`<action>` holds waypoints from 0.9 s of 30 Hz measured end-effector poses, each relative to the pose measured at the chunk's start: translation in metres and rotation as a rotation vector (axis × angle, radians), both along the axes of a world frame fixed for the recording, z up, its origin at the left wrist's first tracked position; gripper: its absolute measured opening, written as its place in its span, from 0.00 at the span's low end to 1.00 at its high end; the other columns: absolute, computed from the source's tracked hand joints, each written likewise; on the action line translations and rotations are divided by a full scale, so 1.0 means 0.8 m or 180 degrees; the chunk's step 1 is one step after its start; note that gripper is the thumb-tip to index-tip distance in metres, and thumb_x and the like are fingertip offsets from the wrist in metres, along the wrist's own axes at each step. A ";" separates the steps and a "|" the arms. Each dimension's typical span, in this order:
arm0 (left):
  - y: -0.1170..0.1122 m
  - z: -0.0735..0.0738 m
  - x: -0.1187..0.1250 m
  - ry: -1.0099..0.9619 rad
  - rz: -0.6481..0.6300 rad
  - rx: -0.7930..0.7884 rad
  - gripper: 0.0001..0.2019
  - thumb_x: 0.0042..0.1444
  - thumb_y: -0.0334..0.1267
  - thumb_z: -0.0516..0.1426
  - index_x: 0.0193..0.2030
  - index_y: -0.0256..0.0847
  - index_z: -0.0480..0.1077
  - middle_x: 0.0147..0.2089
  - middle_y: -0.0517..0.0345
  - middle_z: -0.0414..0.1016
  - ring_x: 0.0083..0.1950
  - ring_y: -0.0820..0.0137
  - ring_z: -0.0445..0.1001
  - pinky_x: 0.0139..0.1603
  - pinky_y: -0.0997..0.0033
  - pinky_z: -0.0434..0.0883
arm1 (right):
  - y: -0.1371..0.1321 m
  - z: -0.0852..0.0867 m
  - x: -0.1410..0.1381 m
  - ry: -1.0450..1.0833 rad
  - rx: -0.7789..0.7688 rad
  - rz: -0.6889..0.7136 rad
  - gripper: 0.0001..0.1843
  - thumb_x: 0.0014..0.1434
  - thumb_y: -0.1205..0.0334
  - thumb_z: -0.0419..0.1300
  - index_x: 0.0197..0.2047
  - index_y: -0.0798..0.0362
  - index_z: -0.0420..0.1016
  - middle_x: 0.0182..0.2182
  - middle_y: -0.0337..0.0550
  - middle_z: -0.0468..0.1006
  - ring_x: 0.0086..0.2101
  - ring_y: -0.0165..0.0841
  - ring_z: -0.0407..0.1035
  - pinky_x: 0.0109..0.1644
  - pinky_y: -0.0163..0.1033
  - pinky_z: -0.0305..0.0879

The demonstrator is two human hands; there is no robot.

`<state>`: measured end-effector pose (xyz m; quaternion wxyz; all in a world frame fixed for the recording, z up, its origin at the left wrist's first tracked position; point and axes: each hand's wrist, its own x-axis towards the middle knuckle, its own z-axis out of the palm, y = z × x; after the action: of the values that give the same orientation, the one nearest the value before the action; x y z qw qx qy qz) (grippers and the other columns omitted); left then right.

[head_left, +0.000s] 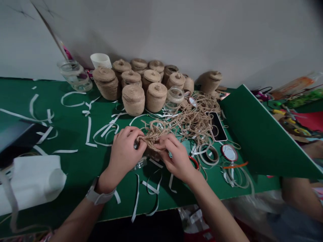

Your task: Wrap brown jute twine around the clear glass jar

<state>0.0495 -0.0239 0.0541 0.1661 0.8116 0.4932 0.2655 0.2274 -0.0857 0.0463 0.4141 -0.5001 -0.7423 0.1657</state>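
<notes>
My left hand [124, 151] and my right hand [175, 156] meet over the green table [75, 168], both with fingers pinched on strands of brown jute twine [186, 121]. The twine runs from my fingers back into a loose tangled heap to the right. Under my hands lies a small glass jar [140, 164] on its side, mostly hidden by them. A grey watch band sits on my left wrist.
Several twine-wrapped jars with lids [133, 99] stand at the back by the wall, with two bare glass jars [74, 75], a white cup stack [101, 60]. White paper strips [88, 131], a phone [217, 126], tape rolls [210, 154], a lid [229, 152], a raised green board [262, 134].
</notes>
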 end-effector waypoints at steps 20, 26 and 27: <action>0.008 -0.005 -0.013 -0.0034 -0.0481 -0.0344 0.08 0.65 0.42 0.52 0.40 0.42 0.70 0.47 0.53 0.76 0.53 0.57 0.71 0.52 0.55 0.66 | -0.004 0.005 0.023 0.0610 -0.0822 -0.0731 0.23 0.56 0.66 0.56 0.56 0.48 0.66 0.48 0.47 0.72 0.50 0.38 0.70 0.56 0.48 0.68; 0.009 -0.004 -0.015 -0.0116 -0.0505 -0.0351 0.11 0.66 0.42 0.52 0.50 0.44 0.71 0.48 0.54 0.75 0.52 0.57 0.70 0.52 0.54 0.66 | 0.007 0.024 0.003 -0.0116 -0.0771 -0.0334 0.26 0.54 0.67 0.57 0.57 0.48 0.69 0.60 0.50 0.66 0.62 0.44 0.59 0.66 0.55 0.57; 0.009 -0.003 -0.014 -0.0094 -0.0537 -0.0342 0.12 0.66 0.41 0.52 0.52 0.46 0.71 0.48 0.54 0.75 0.52 0.57 0.70 0.52 0.54 0.66 | 0.010 0.020 0.000 -0.0181 -0.0777 -0.0326 0.22 0.56 0.64 0.59 0.55 0.49 0.70 0.57 0.50 0.69 0.59 0.44 0.63 0.64 0.54 0.60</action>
<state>0.0380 -0.0168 0.0515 0.2385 0.8362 0.4341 0.2356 0.2275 -0.0775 0.0621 0.3369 -0.5885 -0.7015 0.2192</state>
